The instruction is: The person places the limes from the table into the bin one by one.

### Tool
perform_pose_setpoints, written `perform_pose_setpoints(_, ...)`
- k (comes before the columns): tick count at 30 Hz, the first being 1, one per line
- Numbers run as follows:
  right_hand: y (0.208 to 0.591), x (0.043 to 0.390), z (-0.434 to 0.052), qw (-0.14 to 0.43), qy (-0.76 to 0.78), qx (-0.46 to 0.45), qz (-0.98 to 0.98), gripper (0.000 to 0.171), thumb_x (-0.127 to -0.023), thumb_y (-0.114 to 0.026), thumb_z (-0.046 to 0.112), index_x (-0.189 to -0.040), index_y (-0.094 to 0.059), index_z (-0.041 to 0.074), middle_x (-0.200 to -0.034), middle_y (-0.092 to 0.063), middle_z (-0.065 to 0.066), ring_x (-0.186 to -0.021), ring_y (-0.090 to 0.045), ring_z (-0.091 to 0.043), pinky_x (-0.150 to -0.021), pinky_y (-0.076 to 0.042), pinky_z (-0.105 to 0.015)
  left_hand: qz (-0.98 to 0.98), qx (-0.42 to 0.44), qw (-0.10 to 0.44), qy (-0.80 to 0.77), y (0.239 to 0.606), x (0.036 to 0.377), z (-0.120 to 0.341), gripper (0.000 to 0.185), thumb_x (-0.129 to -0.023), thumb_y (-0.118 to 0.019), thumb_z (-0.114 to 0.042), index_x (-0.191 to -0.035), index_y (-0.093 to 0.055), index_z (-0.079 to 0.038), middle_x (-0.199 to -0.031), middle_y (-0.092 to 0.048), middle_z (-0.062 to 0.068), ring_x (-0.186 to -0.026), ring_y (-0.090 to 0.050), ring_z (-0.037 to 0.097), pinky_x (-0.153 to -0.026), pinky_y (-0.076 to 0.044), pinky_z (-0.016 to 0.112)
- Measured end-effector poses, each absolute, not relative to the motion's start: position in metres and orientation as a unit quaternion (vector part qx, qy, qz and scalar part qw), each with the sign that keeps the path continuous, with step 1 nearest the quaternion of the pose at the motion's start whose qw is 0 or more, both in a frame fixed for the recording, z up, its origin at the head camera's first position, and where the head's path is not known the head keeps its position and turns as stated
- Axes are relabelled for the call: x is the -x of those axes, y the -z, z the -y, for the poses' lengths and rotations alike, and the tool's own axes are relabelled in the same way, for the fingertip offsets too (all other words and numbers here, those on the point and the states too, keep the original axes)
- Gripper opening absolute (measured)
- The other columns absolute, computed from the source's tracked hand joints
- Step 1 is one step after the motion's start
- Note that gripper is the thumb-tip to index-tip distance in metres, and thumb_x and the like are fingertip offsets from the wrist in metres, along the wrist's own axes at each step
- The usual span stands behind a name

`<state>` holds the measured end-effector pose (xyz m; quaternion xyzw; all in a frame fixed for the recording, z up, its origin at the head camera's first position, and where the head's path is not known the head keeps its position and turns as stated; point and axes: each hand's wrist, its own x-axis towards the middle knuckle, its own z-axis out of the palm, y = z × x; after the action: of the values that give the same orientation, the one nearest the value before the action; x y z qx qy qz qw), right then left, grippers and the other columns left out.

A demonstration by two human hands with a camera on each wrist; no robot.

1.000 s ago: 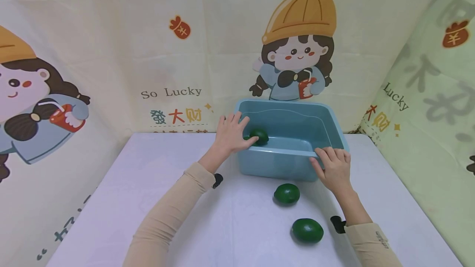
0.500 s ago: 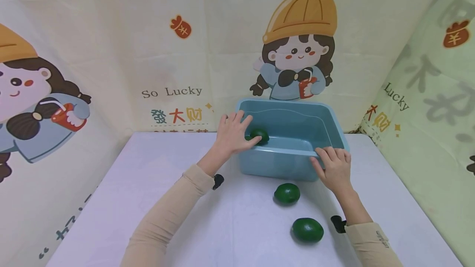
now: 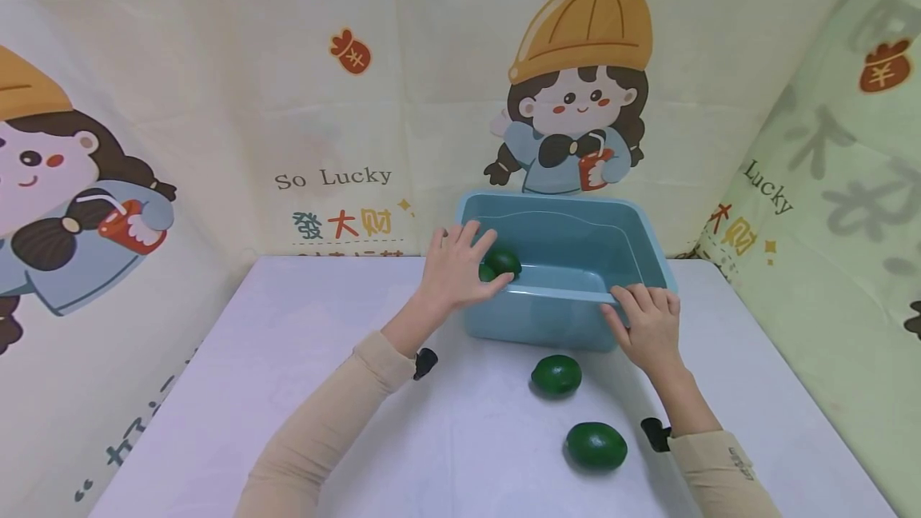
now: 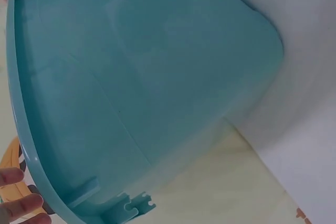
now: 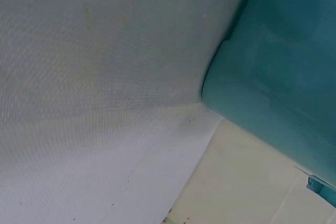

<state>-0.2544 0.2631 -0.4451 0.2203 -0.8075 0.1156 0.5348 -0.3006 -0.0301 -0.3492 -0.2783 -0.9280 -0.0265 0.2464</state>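
White table [image 3: 460,438], with a cream printed backdrop [image 3: 446,70] behind it and along both sides. Between two beige sleeves, left sleeve [image 3: 324,422] and right sleeve [image 3: 719,470], lie two dark green limes. The middle lime [image 3: 556,376] is just in front of a blue tub [image 3: 540,318]; the front lime [image 3: 596,446] is nearer the viewer, slightly to the right. Each is longest roughly left to right. Two more are inside the tub, at its left end: the inner lime [image 3: 503,263], mostly visible, and close beside it the corner lime [image 3: 487,272], largely covered by the left hand [image 3: 456,266]. That hand also blocks sight of the tub's left front corner. Its fingers are spread and its thumb extended, gripping nothing; whether it touches the rim is unclear.

The tub stands upright at the back of the table, mouth facing up. Its long axis runs left to right, the right end angled slightly towards the viewer. The right hand [image 3: 651,330] grips its right front corner, fingers bent over the rim and thumb against the outer wall. The right wrist view shows the tub's lower corner resting on the table.
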Motion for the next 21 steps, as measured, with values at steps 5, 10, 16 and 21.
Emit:
perform_pose_setpoints(5, 0.445, 0.254, -0.263, 0.537, -0.114, -0.221, 0.806, 0.044, -0.094, -0.043, 0.040, -0.092, -0.061, 0.000, -0.082, -0.055, -0.017, -0.071, -0.040, -0.035, -0.070, -0.025, -0.052, 0.918, 0.289, 0.270, 0.040, 0.353, 0.293, 0.032, 0.061, -0.078, -0.051, -0.062, -0.122, -0.051, -0.019, -0.121, -0.046, 0.005, -0.101, -0.042, 0.021, -0.087, -0.032, 0.041)
perform_pose_setpoints(10, 0.444, 0.254, -0.263, 0.537, -0.114, -0.221, 0.806, 0.044, -0.094, -0.043, 0.040, -0.091, -0.061, 0.000, -0.082, -0.055, -0.017, -0.071, -0.040, -0.035, -0.070, -0.025, -0.052, 0.911, 0.299, 0.280, 0.044, 0.357, 0.285, 0.034, 0.060, -0.077, -0.052, -0.062, -0.120, -0.051, -0.020, -0.120, -0.047, 0.006, -0.102, -0.043, 0.022, -0.089, -0.031, 0.043)
perform_pose_setpoints(16, 0.444, 0.253, -0.262, 0.533, -0.114, -0.219, 0.809, 0.045, -0.094, -0.042, 0.041, -0.091, -0.061, 0.000, -0.082, -0.055, -0.017, -0.071, -0.040, -0.035, -0.071, -0.025, -0.052, 0.904, 0.311, 0.288, 0.061, 0.361, 0.273, 0.033, 0.058, -0.076, -0.053, -0.060, -0.118, -0.052, -0.020, -0.117, -0.048, 0.005, -0.101, -0.044, 0.022, -0.091, -0.032, 0.045)
perform_pose_setpoints(21, 0.443, 0.253, -0.262, 0.535, -0.115, -0.221, 0.807, 0.045, -0.094, -0.043, 0.041, -0.091, -0.061, 0.000, -0.082, -0.055, -0.017, -0.071, -0.040, -0.035, -0.070, -0.025, -0.052, 0.899, 0.324, 0.287, 0.070, 0.366, 0.261, 0.031, 0.057, -0.076, -0.055, -0.058, -0.118, -0.054, -0.020, -0.116, -0.048, 0.004, -0.101, -0.044, 0.021, -0.089, -0.032, 0.044)
